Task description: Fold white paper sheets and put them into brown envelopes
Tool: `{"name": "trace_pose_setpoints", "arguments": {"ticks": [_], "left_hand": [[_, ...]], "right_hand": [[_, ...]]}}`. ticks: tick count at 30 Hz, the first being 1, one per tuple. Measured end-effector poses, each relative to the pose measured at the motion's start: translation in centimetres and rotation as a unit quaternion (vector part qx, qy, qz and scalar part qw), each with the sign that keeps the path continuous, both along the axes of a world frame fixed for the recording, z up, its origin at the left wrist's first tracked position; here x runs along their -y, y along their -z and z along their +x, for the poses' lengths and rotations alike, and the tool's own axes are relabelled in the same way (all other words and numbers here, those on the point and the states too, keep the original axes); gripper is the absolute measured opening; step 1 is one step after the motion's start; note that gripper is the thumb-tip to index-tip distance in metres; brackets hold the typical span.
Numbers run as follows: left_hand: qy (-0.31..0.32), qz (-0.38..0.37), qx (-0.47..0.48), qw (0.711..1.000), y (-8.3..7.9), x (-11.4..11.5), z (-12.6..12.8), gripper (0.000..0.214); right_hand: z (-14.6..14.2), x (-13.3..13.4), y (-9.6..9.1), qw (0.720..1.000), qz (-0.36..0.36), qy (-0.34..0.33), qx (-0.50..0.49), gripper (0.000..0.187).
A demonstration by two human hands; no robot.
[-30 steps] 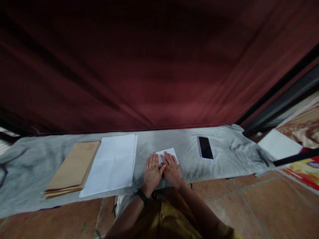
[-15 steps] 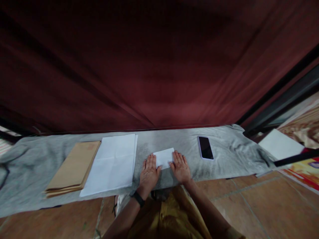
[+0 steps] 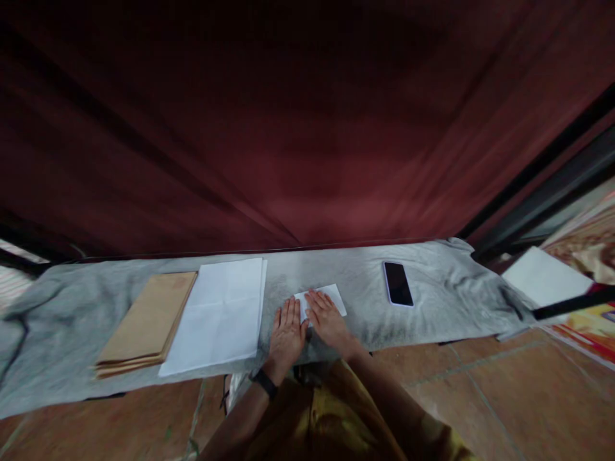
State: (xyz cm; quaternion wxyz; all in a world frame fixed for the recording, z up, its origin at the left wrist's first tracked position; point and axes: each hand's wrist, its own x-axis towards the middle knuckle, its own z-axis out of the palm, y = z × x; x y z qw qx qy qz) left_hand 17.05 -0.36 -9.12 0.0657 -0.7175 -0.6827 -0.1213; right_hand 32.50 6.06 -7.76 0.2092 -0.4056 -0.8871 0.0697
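A person's two hands lie flat on a folded white paper at the near edge of a cloth-covered bench, each grip unclenched with fingers stretched out straight. The left hand covers the paper's left edge; the right hand rests across its middle. Larger white sheets and brown envelopes lie to the left, a phone to the right.
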Motion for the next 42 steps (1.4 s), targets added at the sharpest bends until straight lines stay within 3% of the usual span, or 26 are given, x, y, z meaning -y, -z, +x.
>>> {"name": "trace_pose_setpoints", "arguments": {"ticks": [2, 6, 16, 21, 27, 37, 42], "left_hand": [[0.003, -0.002, -0.006, 1.0, 0.1, 0.0, -0.1, 0.057], [0.001, 0.0, -0.007, 1.0, 0.1, 0.1, -0.1, 0.056], [0.003, 0.013, 0.025, 1.0, -0.5, 0.3, 0.0, 0.059], [-0.012, 0.019, 0.039, 0.999, -1.1, 0.5, 0.7, 0.058], [0.1, 0.008, 0.021, 0.995, -1.3, 2.5, 2.9, 0.058], [0.063, -0.003, -0.007, 0.998, -0.3, 5.6, 0.5, 0.07], [0.04, 0.006, 0.021, 0.999, -1.0, 4.8, 0.9, 0.059]], "right_hand": [[-1.5, -0.1, 0.0, 0.999, -0.013, -0.03, 0.008, 0.046], [-2.2, -0.4, 0.7, 1.0, -0.018, -0.005, 0.024, 0.046], [2.8, -1.6, 1.4, 0.996, 0.022, 0.065, 0.059, 0.05], [3.8, -1.7, 1.6, 0.994, 0.029, 0.088, 0.063, 0.052], [3.8, -1.6, 1.7, 0.994, 0.029, 0.088, 0.065, 0.053], [3.8, -1.6, 1.9, 0.994, 0.039, 0.088, 0.056, 0.053], [3.8, -1.5, 2.0, 0.993, 0.044, 0.092, 0.055, 0.052]]}}
